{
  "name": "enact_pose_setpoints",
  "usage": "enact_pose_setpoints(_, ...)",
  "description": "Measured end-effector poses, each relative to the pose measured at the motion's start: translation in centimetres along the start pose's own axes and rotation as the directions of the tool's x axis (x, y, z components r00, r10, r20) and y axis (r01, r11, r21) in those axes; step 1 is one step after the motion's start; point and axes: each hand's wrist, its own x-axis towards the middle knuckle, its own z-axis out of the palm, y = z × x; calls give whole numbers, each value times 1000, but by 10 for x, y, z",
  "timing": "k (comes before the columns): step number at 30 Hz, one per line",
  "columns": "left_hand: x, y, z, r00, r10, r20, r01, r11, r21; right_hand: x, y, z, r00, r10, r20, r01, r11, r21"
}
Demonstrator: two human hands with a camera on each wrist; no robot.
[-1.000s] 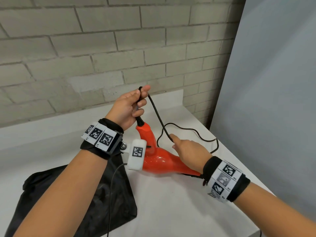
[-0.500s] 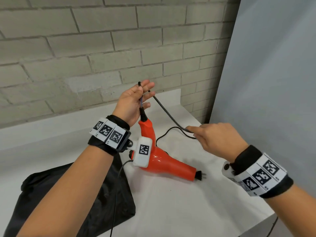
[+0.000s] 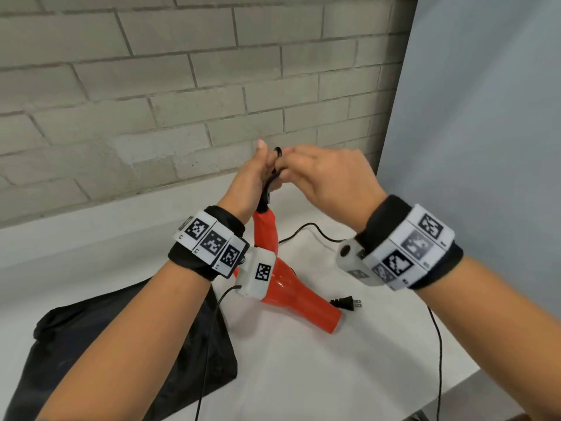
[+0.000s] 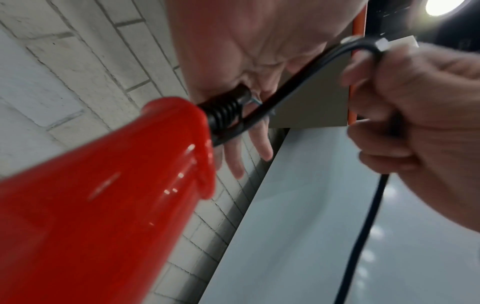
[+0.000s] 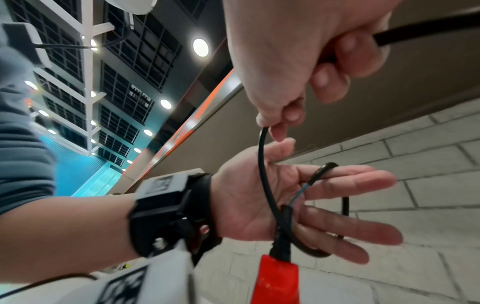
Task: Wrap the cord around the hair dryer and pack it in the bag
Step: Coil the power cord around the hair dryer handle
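Right grip [image 3: 321, 174] pinching one cord [image 5: 262, 164], left grip [image 5: 298, 205] spread, one dryer [image 3: 291, 287], one bag [image 3: 127, 338]

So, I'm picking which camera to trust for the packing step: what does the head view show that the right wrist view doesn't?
Only the head view shows the black bag lying on the white table, the plug resting beside the dryer's barrel, and slack cord on the table.

Only the right wrist view shows the left hand open with straight fingers, cord looped over them, and thin inner wires exposed near the strain relief.

Both show the red hair dryer, the cord, and the right hand pinching it.
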Motion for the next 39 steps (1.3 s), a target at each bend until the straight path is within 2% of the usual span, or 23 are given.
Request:
enact_pose_setpoints(4, 0, 3, -3, 993, -62, 100, 62, 998, 4, 27, 15, 6, 982, 178, 68, -182, 982, 52)
enact_pose_setpoints(7, 3, 3, -14, 972, -176, 154, 202, 965, -169, 37, 26, 18, 949, 261, 179, -297, 928, 223)
enact_pose_setpoints(10, 4, 4, -22, 960, -218, 174, 256, 934, -248, 33, 34, 32, 932, 275, 235, -345, 871, 350)
enact_pose_setpoints(13, 5, 0, -25, 957, -233, 172, 273, 926, -262, 23, 37, 43, 922, 298, 248, -378, 834, 402)
enact_pose_setpoints(16, 6, -3, -28, 946, -235, 223, 299, 898, -324, 13, 32, 55, 915, 329, 235, -402, 802, 443)
enact_pose_setpoints(19, 6, -4, -31, 936, -234, 264, 320, 879, -353, 2, 22, 66, 911, 289, 294, -400, 795, 457)
enact_pose_setpoints(22, 5, -3, -32, 936, -239, 258, 320, 882, -346, -3, 16, 73, 915, 232, 331, -377, 784, 493)
enact_pose_setpoints(27, 6, -7, -30, 953, -203, 225, 281, 871, -404, -1, 13, 78, 881, 276, 384, -455, 716, 530)
enact_pose_setpoints(29, 6, -8, -29, 963, -186, 196, 254, 870, -423, -8, 8, 82, 853, 244, 461, -482, 706, 518)
enact_pose_setpoints(32, 7, -9, -33, 972, -171, 160, 225, 871, -437, -25, 1, 82, 794, 202, 573, -496, 760, 420)
enact_pose_setpoints(35, 8, -9, -36, 979, -148, 144, 196, 880, -433, -42, 0, 76, 742, 237, 628, -507, 811, 293)
enact_pose_setpoints(39, 6, -9, -31, 984, -137, 115, 172, 901, -399, -62, -4, 71, 688, 205, 696, -446, 877, 182)
